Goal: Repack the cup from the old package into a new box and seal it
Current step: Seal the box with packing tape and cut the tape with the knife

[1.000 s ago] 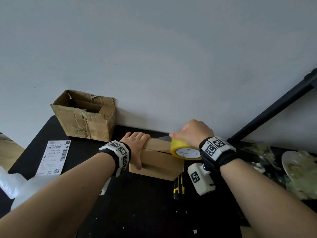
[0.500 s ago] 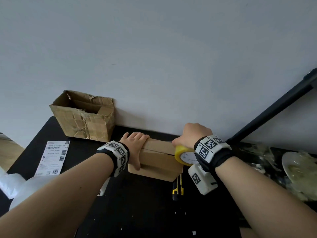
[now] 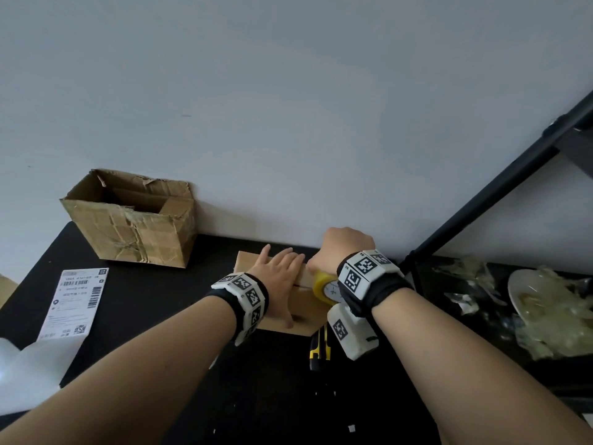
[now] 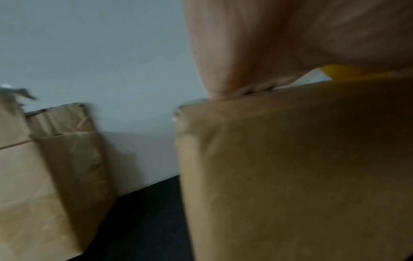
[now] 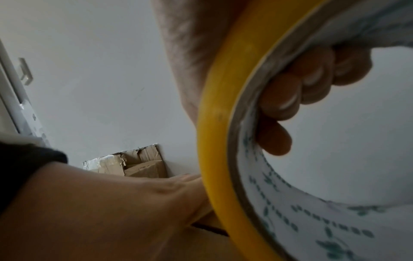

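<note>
While left hand (image 3: 278,275) presses flat, fingers straight, on new box (image 3: 303,311), right hand (image 3: 345,250) grasping yellow tape roll (image 3: 324,285) at box's right top edge, old package (image 3: 134,220) open behind on counter (image 3: 256,396).

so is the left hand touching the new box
Touching: the head view shows the left hand lying flat on top of the new box, fingers spread over its lid.

Blk wristbands (image 3: 383,292) w/ white marker tags

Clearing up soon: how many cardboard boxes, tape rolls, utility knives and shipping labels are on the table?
Cardboard boxes: 2, the old box and the new box
Tape rolls: 1, the yellow tape roll
Utility knives: 1, the utility knife
Shipping labels: 1, the shipping label
Total: 5
</note>
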`<act>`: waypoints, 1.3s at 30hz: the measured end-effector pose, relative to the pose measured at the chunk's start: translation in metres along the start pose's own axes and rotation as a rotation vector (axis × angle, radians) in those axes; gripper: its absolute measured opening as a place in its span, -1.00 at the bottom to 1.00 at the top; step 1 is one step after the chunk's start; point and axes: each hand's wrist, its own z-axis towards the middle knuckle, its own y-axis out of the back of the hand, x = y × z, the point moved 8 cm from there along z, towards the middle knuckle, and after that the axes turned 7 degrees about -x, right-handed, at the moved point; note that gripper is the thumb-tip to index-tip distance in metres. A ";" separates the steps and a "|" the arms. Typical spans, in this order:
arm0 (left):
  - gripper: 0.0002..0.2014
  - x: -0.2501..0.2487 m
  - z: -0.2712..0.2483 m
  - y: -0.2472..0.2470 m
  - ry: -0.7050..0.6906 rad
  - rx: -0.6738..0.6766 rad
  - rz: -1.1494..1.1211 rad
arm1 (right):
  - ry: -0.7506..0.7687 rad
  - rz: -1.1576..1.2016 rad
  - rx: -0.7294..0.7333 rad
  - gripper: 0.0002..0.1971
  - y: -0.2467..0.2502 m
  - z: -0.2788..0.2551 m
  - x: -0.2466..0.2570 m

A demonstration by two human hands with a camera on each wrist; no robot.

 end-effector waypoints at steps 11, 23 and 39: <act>0.18 0.003 0.006 -0.002 -0.013 -0.071 -0.060 | -0.075 0.442 -0.041 -0.46 -0.005 0.003 -0.042; 0.18 0.005 0.009 -0.004 -0.022 -0.055 -0.053 | -0.098 0.193 -0.061 -0.49 -0.012 -0.001 -0.081; 0.18 0.003 0.008 -0.004 -0.024 -0.067 -0.042 | -0.170 0.191 -0.034 -0.46 -0.081 0.008 -0.096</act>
